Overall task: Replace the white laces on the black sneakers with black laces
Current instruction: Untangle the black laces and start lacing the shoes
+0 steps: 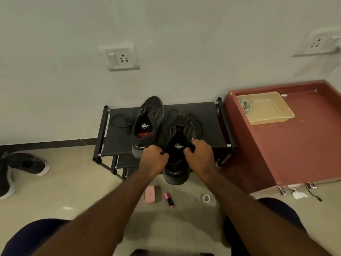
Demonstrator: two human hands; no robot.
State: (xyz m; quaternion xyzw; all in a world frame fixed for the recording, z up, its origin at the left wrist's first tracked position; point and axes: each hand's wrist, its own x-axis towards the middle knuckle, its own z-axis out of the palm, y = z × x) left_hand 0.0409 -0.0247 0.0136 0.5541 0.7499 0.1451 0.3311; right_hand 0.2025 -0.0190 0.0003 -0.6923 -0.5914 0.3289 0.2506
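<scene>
Gripping the near sneaker (178, 150) by the two sides of its collar, the left hand (154, 157) and right hand (200, 154) are both clenched on the shoe's opening, one on each side. The heel overhangs the front edge of the shoe rack (118, 141) while the toe points toward the wall, which probably keeps the eyelet rows facing the person for threading. The second sneaker (147, 124) rests on the rack top just to the left, touching or nearly touching the first.

Black laces (120, 121) trail loosely across the rack fabric on the left of the far shoe, and further black lace loops lie beside the near shoe; how far they are threaded cannot be told. White laces (246, 105) appear coiled in the beige tray (273, 115) on the red cabinet (304, 145), well apart from the shoes, suggesting removal is done.

On the floor below lie a pink case (149, 194), a pink marker (169, 199) and a tape roll (206, 198).
</scene>
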